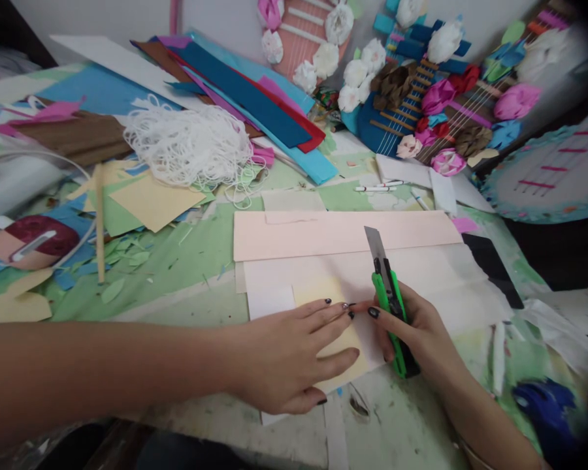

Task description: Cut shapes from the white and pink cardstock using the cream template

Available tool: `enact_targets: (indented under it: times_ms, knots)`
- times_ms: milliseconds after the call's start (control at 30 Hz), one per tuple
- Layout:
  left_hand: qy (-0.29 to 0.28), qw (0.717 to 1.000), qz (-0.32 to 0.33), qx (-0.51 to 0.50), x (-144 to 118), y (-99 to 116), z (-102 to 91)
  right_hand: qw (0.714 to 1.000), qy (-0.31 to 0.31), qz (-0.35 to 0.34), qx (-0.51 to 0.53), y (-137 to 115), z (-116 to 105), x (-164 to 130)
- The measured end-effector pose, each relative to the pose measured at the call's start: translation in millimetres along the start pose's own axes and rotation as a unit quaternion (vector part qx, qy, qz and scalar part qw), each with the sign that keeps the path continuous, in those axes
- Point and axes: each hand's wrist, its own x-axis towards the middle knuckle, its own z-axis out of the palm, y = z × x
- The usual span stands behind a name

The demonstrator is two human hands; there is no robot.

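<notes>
The cutter (391, 300) has a slim bright-green and black body and a flat grey metal blade. Beneath the hands lie a smooth pale-yellow card (318, 290) and broad white paper (431, 277), with a long, straight-edged pink sheet (343, 236) across their far side. The green table (176, 261) is blotchy and strewn with scraps; far left, the white string (191, 143) sits in a loose, tangled heap beside flat coloured strips (249, 98).

The left hand (289, 356) lies palm down on the card, fingers slightly apart and nearly straight, thumb on the near side. The right hand (421, 333) has its thumb and fingers closed around the cutter's body, its forefinger reaching left to the left fingertips.

The cutter is above the paper, right of the card. Its long axis runs near to far, leaning left, blade pointing far.
</notes>
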Motion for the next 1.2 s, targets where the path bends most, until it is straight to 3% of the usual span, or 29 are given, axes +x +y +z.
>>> enact_targets:
  times_ms: [333,867,1100,1200]
  knots:
    - [0.034,0.999,-0.017,0.011,-3,-2,-2.5,1.0,0.015,-0.008,-0.015,0,1,0]
    - [0.022,1.0,-0.021,0.005,-3,-2,-4.4,1.0,0.009,0.0,-0.015,2,0,-1]
    - [0.014,0.989,-0.147,0.002,-7,20,-7.4,1.0,0.007,0.003,-0.008,3,0,-2]
    - [0.009,0.988,-0.153,0.005,-7,26,-7.6,1.0,0.004,0.003,0.0,4,-1,-1]
